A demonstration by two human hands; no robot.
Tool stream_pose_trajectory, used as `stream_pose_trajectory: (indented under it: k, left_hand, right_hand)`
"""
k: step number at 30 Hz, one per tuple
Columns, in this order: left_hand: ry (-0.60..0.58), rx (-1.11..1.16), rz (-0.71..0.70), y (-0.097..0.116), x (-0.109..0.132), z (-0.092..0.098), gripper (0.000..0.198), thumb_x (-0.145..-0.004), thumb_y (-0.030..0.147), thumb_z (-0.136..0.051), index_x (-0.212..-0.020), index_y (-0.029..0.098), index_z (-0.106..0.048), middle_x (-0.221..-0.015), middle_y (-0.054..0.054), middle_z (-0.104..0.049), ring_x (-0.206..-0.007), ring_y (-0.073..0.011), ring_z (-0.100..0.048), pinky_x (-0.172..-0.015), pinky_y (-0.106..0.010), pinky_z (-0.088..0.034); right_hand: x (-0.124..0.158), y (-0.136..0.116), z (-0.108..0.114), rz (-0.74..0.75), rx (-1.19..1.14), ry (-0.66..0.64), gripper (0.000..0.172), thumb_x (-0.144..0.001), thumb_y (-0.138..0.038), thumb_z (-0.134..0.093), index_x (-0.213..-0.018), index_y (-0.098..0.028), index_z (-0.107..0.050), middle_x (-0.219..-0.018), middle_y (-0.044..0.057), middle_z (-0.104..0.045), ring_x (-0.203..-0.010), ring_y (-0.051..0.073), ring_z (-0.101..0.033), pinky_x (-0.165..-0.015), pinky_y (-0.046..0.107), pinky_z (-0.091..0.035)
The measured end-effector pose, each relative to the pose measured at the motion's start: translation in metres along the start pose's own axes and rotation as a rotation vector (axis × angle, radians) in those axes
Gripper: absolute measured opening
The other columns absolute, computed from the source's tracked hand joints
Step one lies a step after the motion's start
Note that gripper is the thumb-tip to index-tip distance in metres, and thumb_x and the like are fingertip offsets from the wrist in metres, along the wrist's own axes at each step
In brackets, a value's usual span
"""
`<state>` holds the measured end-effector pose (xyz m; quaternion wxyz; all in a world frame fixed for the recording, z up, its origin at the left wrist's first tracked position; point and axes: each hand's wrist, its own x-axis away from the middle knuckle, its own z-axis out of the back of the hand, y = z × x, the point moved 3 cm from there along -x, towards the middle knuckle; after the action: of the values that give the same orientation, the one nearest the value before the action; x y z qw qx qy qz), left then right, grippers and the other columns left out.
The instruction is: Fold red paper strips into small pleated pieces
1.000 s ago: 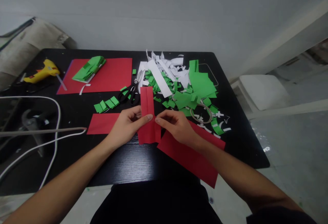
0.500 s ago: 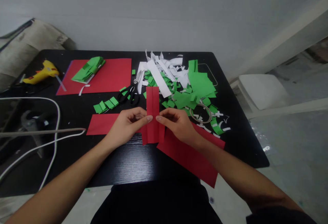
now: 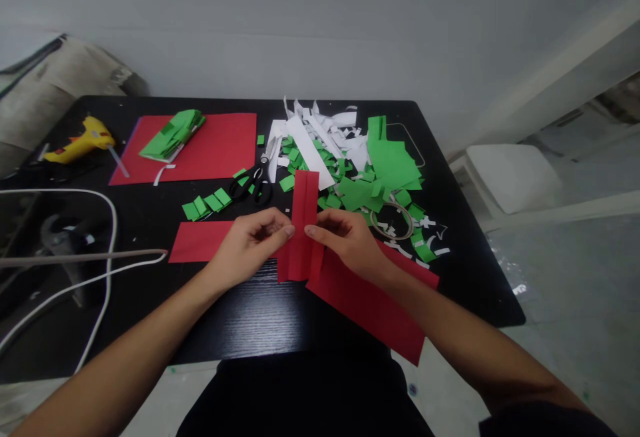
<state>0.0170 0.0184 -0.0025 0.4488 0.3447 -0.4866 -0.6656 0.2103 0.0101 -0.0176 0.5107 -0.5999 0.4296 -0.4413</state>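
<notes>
Between my two hands stands a creased strip of red paper (image 3: 303, 250), folded lengthwise with its lower flaps spread apart. My left hand (image 3: 255, 240) pinches its left edge between thumb and fingers. On the opposite edge, my right hand (image 3: 345, 240) grips it the same way; the fingertips behind the paper are hidden. A flat red paper piece (image 3: 200, 242) lies partly under my left hand. Another red sheet (image 3: 375, 303) slants beneath my right wrist and overhangs the table's front edge.
Black scissors (image 3: 255, 180) lie beyond my left hand, near green paper pieces (image 3: 207, 203). White scraps (image 3: 310, 137), green scraps (image 3: 393, 167) and a tape roll (image 3: 393, 221) cover the right side. A yellow glue gun (image 3: 85, 141), red sheet (image 3: 220, 150) and white cable (image 3: 113, 223) are at left.
The top of the folded red paper has tilted slightly to the right. Both hands stay in nearly the same place, still pinching its edges.
</notes>
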Motion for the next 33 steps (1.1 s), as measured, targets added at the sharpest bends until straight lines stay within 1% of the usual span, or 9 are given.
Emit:
stream_pose_trajectory:
  k: [7, 10, 13, 16, 18, 20, 23, 29, 33]
  left_hand:
    - [-0.002, -0.006, -0.116, 0.002, 0.001, -0.003, 0.012, -0.092, 0.031, -0.074, -0.094, 0.019, -0.073, -0.081, -0.001, -0.07, -0.072, -0.014, -0.062, -0.069, -0.025, -0.05]
    - [0.113, -0.159, -0.317, 0.012, 0.005, 0.004, 0.004, -0.093, 0.024, -0.074, -0.093, 0.021, -0.076, -0.094, -0.004, -0.073, -0.086, -0.0174, -0.067, -0.079, -0.03, -0.054]
    - [0.264, -0.378, -0.54, 0.019, 0.011, 0.012, 0.016, -0.092, 0.016, -0.072, -0.099, 0.028, -0.081, -0.101, -0.004, -0.071, -0.093, -0.0189, -0.067, -0.084, -0.033, -0.055]
    - [0.344, -0.519, -0.644, 0.019, 0.016, 0.017, 0.021, -0.092, 0.016, -0.073, -0.099, 0.033, -0.083, -0.094, -0.003, -0.068, -0.087, -0.0182, -0.064, -0.079, -0.033, -0.054]
    - [0.351, -0.56, -0.647, 0.015, 0.016, 0.017, 0.02, -0.094, 0.018, -0.072, -0.1, 0.033, -0.084, -0.092, -0.004, -0.067, -0.086, -0.0184, -0.063, -0.078, -0.034, -0.054]
    - [0.353, -0.572, -0.646, 0.013, 0.015, 0.015, 0.02, -0.095, 0.019, -0.07, -0.1, 0.034, -0.083, -0.093, -0.003, -0.065, -0.086, -0.0184, -0.063, -0.077, -0.034, -0.054]
    - [0.331, -0.561, -0.661, 0.014, 0.013, 0.011, 0.022, -0.094, 0.016, -0.069, -0.101, 0.033, -0.082, -0.093, -0.003, -0.062, -0.087, -0.0179, -0.061, -0.076, -0.033, -0.053]
    - [0.367, -0.213, -0.378, 0.005, 0.008, 0.009, 0.023, -0.093, 0.02, -0.067, -0.116, 0.022, -0.068, -0.096, -0.003, -0.061, -0.085, -0.017, -0.06, -0.079, -0.031, -0.053]
    - [0.105, 0.058, -0.044, -0.003, 0.002, 0.0, 0.019, -0.094, 0.036, -0.068, -0.099, 0.018, -0.067, -0.085, -0.002, -0.065, -0.075, -0.0154, -0.06, -0.07, -0.027, -0.05]
  right_hand:
    - [0.005, -0.006, -0.003, 0.069, 0.076, 0.017, 0.024, -0.086, -0.045, -0.08, -0.087, -0.021, -0.075, -0.087, 0.003, -0.076, -0.08, 0.019, -0.069, -0.076, 0.033, -0.057]
    - [0.009, -0.012, -0.002, 0.206, 0.142, 0.047, 0.013, -0.089, -0.036, -0.078, -0.093, -0.024, -0.075, -0.096, 0.004, -0.077, -0.091, 0.021, -0.071, -0.088, 0.038, -0.058]
    - [0.009, -0.015, 0.002, 0.33, 0.143, 0.127, 0.015, -0.088, -0.026, -0.077, -0.103, -0.026, -0.073, -0.118, 0.006, -0.073, -0.115, 0.023, -0.067, -0.106, 0.042, -0.052]
    - [0.003, -0.007, 0.007, 0.152, -0.048, 0.168, 0.016, -0.086, -0.029, -0.077, -0.1, -0.024, -0.07, -0.102, 0.004, -0.073, -0.096, 0.02, -0.07, -0.095, 0.038, -0.059]
    - [-0.001, 0.001, 0.003, -0.043, -0.218, 0.037, 0.024, -0.086, -0.042, -0.077, -0.098, -0.022, -0.07, -0.088, 0.003, -0.074, -0.079, 0.018, -0.072, -0.08, 0.036, -0.063]
    - [-0.001, 0.004, -0.002, -0.16, -0.312, -0.065, 0.034, -0.083, -0.049, -0.081, -0.099, -0.02, -0.072, -0.089, 0.004, -0.076, -0.079, 0.018, -0.073, -0.075, 0.033, -0.064]
    - [0.002, 0.002, -0.006, -0.164, -0.31, -0.086, 0.041, -0.072, -0.04, -0.092, -0.104, -0.021, -0.076, -0.101, 0.005, -0.08, -0.09, 0.019, -0.076, -0.083, 0.033, -0.065]
    - [0.003, 0.001, -0.003, -0.106, -0.186, 0.026, 0.035, -0.072, -0.039, -0.093, -0.097, -0.02, -0.077, -0.095, 0.004, -0.081, -0.086, 0.02, -0.076, -0.083, 0.036, -0.066]
    - [0.002, 0.001, -0.004, -0.056, -0.152, 0.036, 0.036, -0.074, -0.043, -0.091, -0.099, -0.022, -0.076, -0.096, 0.004, -0.08, -0.086, 0.022, -0.076, -0.081, 0.038, -0.066]
